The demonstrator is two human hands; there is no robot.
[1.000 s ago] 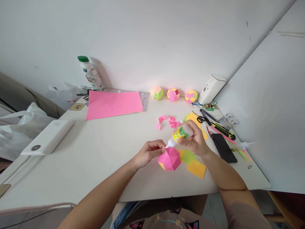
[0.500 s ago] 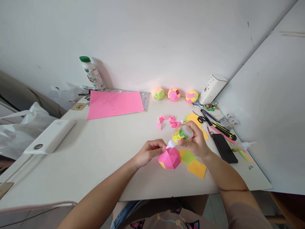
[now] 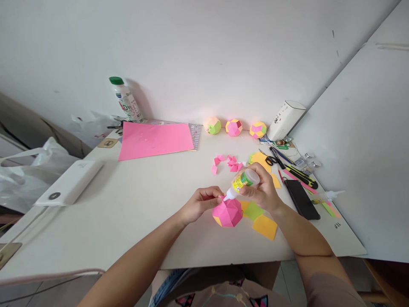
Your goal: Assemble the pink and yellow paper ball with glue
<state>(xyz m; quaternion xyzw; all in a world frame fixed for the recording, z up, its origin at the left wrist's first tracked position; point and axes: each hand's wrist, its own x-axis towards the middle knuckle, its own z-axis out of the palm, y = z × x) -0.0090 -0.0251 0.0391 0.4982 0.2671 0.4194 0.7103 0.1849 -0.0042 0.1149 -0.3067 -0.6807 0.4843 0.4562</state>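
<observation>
A pink faceted paper ball [image 3: 228,213] with a yellow patch is low in the middle of the view, over the white desk. My left hand [image 3: 203,204] pinches its upper left edge between thumb and fingers. In my right hand [image 3: 262,189] is a glue bottle [image 3: 243,182] with a yellow-green label, tilted down to the left. Its nozzle tip meets the top of the ball close to my left fingertips. Yellow and green paper pieces [image 3: 264,227] lie just right of the ball. Small folded pink pieces [image 3: 234,163] rest beyond my hands.
Three paper balls [image 3: 234,127] line the wall. A pink sheet [image 3: 156,140] and a bottle [image 3: 128,102] stand at the back left, a white power bank [image 3: 68,183] nearer. On the right are scissors [image 3: 271,160], a cutter [image 3: 300,176] and a black phone [image 3: 301,199].
The camera view has shifted very slightly. Both hands, the ball and the glue bottle hold nearly the same position, with the nozzle tip slightly farther right.
</observation>
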